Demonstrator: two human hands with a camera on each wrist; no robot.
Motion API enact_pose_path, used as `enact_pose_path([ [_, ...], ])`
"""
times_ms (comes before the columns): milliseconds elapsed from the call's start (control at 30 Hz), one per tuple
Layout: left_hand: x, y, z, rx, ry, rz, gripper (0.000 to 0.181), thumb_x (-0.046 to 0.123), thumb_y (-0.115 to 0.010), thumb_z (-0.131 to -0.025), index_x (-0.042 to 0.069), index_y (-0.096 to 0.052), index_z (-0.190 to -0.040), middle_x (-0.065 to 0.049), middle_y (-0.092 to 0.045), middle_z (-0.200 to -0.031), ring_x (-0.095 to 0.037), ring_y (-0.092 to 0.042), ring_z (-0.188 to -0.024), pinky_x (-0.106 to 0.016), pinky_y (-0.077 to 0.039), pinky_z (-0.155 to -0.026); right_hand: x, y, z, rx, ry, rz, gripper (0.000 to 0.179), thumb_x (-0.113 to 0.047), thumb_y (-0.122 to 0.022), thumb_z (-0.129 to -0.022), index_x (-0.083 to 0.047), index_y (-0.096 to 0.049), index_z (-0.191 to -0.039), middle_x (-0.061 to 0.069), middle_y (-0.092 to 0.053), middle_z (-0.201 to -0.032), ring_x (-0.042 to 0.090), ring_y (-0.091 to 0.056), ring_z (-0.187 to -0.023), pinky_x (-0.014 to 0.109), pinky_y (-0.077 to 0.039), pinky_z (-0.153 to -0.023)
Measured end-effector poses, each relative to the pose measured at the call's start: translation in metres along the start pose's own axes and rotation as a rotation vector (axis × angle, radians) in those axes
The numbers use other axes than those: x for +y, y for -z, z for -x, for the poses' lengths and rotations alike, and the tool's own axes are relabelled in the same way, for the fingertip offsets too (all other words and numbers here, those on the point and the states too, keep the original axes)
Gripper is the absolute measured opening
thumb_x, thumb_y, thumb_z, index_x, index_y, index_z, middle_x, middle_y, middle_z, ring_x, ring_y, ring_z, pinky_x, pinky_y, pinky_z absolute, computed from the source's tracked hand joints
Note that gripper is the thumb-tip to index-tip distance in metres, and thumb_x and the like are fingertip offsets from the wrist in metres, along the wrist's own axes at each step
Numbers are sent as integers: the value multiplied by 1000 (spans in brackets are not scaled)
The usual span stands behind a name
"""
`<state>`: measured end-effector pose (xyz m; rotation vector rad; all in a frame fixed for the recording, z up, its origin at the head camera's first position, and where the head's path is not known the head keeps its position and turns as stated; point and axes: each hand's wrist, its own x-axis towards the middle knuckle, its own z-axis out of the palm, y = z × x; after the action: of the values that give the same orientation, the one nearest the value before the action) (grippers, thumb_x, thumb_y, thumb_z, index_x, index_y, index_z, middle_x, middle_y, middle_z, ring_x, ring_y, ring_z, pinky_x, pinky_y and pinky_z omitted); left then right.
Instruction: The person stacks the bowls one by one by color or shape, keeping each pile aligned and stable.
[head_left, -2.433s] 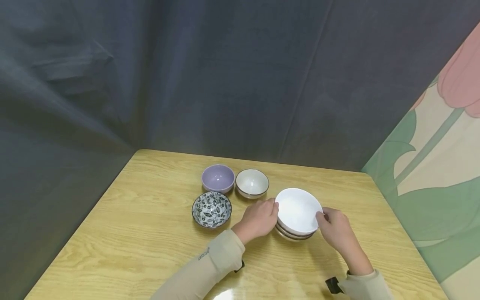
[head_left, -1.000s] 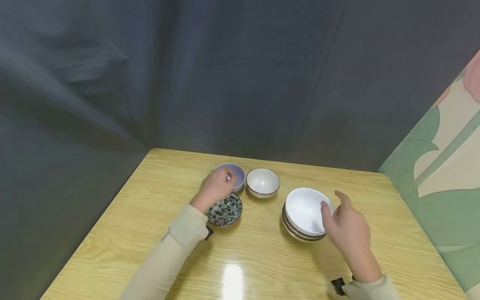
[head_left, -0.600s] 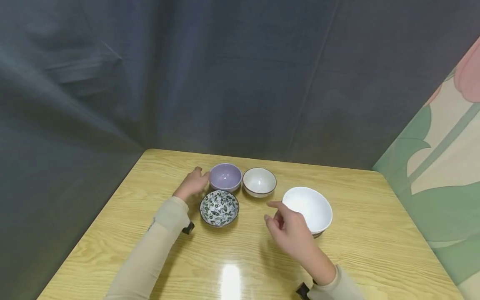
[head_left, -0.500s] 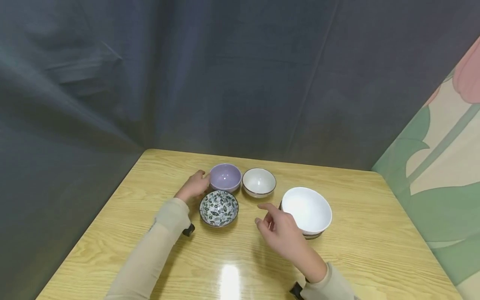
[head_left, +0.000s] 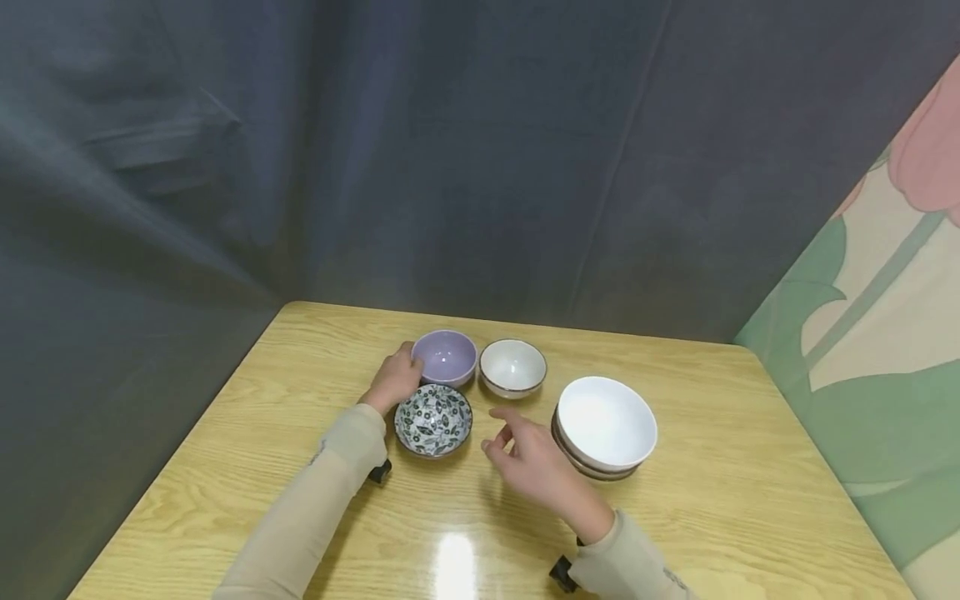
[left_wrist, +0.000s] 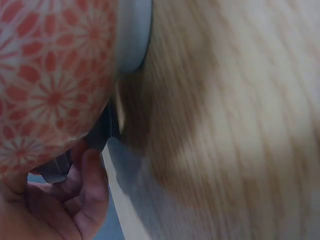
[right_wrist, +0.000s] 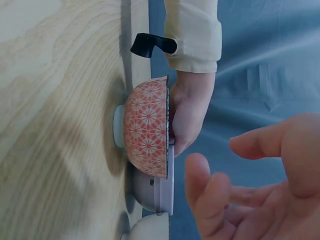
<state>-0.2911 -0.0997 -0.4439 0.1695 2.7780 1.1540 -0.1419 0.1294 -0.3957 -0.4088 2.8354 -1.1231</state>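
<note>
Where L hand is: at L side of purple bowl, gripping its rim w/ thumb over the edge; other fingers mostly hidden in head view, curled ones seen past the patterned bowl in L wrist view
Purple bowl: toward far side of table, upright, hollow up, glossy inside w/ a small highlight
R hand: holding nothing, raised above table btwn patterned bowl and white bowl; thumb and index apart, pointing L, other fingers loosely bent
Patterned bowl: nearer the person than purple bowl, just beside it; touching or not, can't tell; leafy dark print inside w/ dark rim, orange-red flower print outside in both wrist views, pale foot on the wood
Dark-rimmed bowl: just R of purple bowl, upright, pale inside; partly seen at bottom edge of R wrist view
White bowl: R of R hand, on top of a stack, a bit tilted
Lower bowls: under white bowl, dark rims showing; exact no. unclear
Sleeves: beige, both arms, w/ black clip at L wrist and another at R
Bkgd: dark curtain behind table, floral panel at R w/ pink tulip + green leaves
</note>
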Motion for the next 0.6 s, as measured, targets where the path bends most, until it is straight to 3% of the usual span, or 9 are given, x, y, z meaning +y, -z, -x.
enact_pose_path([
  [233, -5, 2, -5, 68, -37, -9, 49, 18, -31, -106, -10, -37, -146, -33, -48, -142, -44, -48, -133, -51, -38, -111, 1, -1, -3, -12, -14, 29, 47, -21, -62, -98, -1, -52, -138, -3, -63, -86, 7, -54, -56, 26, -45, -50],
  [600, -13, 14, 1, 124, 6, -11, 48, 19, -31, -106, -8, -37, -145, -34, -53, -136, -46, -55, -125, -54, -43, -106, 2, -3, -4, -4, -45, 33, 47, -22, -62, -97, 0, -53, -138, -1, -63, -86, 8, -52, -52, 26, -44, -49],
])
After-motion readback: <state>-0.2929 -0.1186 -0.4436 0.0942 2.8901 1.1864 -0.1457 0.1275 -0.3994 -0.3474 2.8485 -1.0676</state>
